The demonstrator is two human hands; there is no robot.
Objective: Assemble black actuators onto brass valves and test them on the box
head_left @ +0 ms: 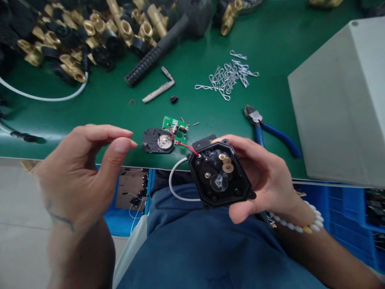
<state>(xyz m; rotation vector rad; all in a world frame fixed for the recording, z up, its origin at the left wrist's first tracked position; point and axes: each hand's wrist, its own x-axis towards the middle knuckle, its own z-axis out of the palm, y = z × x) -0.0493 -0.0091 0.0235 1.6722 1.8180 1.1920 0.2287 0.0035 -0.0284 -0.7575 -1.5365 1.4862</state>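
- I can't tell whether my left grip (pixel 81 168) pinches anything — its fingertips (pixel 122 145) nearly meet.
- My right grip (pixel 267 176) pinches the black, angular plastic housing (pixel 217 169), partly hiding its right side, near the green desk (pixel 216 116) — brass gears (pixel 227 167) show inside.

The housing (pixel 215 190) sits in the right hand (pixel 267 176) at the near edge of the worktop (pixel 210 116), the left hand (pixel 81 168) well apart to its left. Between the hands — on the worktop — lies the plate (pixel 150 140), the circuit board (pixel 177 130) beside its right end. Clips (pixel 230 76) lie farther back, the mallet (pixel 170 42) left of them, the fittings (pixel 124 30) heaped at back left. The cutters (pixel 257 118) rest between the clips and the box (pixel 333 104) at far right — bins (pixel 118 226) flank the lap (pixel 195 241) below.
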